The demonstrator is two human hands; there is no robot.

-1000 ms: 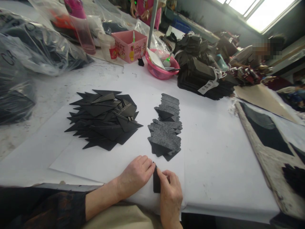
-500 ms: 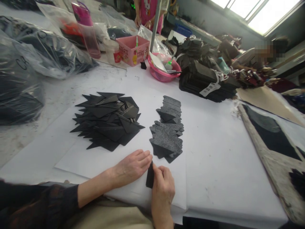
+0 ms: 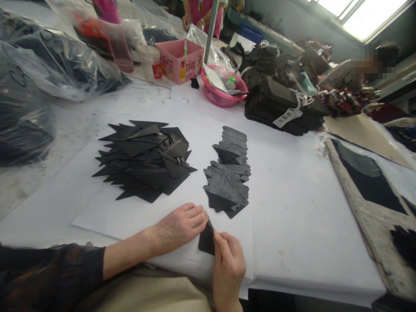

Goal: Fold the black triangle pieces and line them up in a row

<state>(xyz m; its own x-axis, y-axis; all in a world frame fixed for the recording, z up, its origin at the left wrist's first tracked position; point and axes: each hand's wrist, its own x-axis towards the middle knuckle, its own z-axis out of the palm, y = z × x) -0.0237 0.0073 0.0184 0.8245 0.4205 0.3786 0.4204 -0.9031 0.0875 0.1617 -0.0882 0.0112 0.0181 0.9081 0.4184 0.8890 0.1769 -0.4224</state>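
A small flat black piece (image 3: 206, 239), perhaps leather or coated fabric, lies on the white paper near the table's front edge. My left hand (image 3: 182, 223) holds its upper corner under the fingertips, fingers together. At its right edge, my right hand (image 3: 229, 255) pinches it between thumb and bent forefinger. Just beyond my hands is an overlapping row of speckled grey pieces (image 3: 227, 184), a few showing black faces. To the left sits a heap of folded, pointed black pieces (image 3: 146, 160).
Behind stand a pink box (image 3: 178, 65), a pink basin (image 3: 224, 97) with a bottle in it, and a pink water bottle (image 3: 118, 45). Plastic-bagged goods (image 3: 24, 108) fill the left; a tagged dark stack (image 3: 276, 104) is at back right. A worn board (image 3: 360, 216) lies right. Other people are beyond.
My right hand has moved slightly right with the black piece's edge, and more of the piece's surface shows. My left hand stays nearly in place. The view has shifted a little.
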